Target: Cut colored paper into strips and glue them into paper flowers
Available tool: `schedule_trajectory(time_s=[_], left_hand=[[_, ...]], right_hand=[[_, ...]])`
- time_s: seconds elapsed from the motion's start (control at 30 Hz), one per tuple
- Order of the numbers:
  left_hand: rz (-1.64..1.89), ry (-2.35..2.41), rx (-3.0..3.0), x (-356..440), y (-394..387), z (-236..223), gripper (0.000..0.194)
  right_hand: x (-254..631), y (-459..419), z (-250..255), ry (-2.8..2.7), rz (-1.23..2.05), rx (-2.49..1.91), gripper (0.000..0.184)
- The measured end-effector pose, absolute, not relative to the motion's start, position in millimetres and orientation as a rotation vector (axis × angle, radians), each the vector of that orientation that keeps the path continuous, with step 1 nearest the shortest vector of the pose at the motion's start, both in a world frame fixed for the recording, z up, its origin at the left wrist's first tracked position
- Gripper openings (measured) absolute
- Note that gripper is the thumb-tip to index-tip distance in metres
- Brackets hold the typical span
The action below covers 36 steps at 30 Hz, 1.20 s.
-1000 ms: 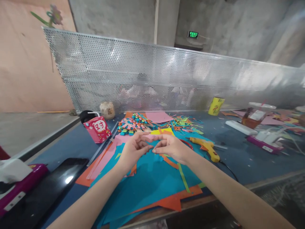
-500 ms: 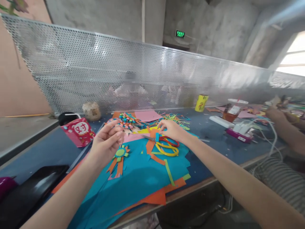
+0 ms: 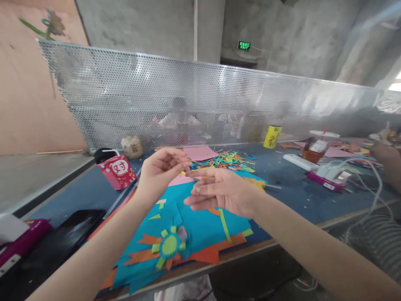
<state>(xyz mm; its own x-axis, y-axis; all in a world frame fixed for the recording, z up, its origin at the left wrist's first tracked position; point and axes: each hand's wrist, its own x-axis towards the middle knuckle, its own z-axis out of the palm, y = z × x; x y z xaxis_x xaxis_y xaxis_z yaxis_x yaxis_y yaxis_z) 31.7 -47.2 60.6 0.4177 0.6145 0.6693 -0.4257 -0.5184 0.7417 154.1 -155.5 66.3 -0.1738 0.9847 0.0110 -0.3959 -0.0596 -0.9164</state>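
Note:
My left hand (image 3: 163, 173) is raised over the sheets with thumb and fingertips pressed together; what they hold, if anything, is too small to make out. Close beside it, my right hand (image 3: 224, 192) has its fingers stretched out and apart, with its index fingertip near the left fingertips. Below both hands, a paper rosette (image 3: 170, 246) with a green centre, blue rim, green tabs and orange tails is at the front of the blue paper sheets (image 3: 200, 232). A yellow thing (image 3: 255, 182) shows partly behind my right wrist; I cannot tell its kind.
Cut paper strips (image 3: 232, 158) and a pink sheet (image 3: 199, 153) lie at the back. A red carton (image 3: 117, 171) and a jar (image 3: 131, 147) stand left. To the right are a yellow can (image 3: 272, 136), a drink cup (image 3: 315, 148) and a power strip (image 3: 326, 182). A perforated screen (image 3: 125, 92) stands behind.
My hands have come together over the paper. The rosette is now nearer the table's front edge and turned. The red and yellow scissors are largely hidden. The view has swung left.

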Motion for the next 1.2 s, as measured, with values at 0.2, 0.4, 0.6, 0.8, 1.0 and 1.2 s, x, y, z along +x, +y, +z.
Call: schedule_trajectory(time_s=[0.2, 0.4, 0.6, 0.8, 1.0, 1.2], left_hand=[[1.154, 0.403, 1.747, 39, -23, 26, 0.014], [0.996, 0.615, 1.985, 25, -15, 31, 0.021], [0.549, 0.730, 2.484, -23, -50, 26, 0.055], [-0.040, 0.567, 2.549, -37, -76, 13, 0.040], [-0.103, 0.585, 2.443, -35, -70, 19, 0.023], [0.129, 0.522, 1.958, -36, -66, 34, 0.041]], right_hand=[[167, -139, 43, -0.933, 1.478, -1.033, 0.017], [165, -152, 33, -1.528, 1.295, -1.658, 0.019], [148, -178, 48, -2.344, 0.590, -2.043, 0.022], [149, -181, 65, -2.675, 0.563, -2.099, 0.020], [164, -182, 73, -2.144, 1.707, -1.327, 0.031], [178, -167, 34, -1.289, 1.583, -1.009, 0.046]])
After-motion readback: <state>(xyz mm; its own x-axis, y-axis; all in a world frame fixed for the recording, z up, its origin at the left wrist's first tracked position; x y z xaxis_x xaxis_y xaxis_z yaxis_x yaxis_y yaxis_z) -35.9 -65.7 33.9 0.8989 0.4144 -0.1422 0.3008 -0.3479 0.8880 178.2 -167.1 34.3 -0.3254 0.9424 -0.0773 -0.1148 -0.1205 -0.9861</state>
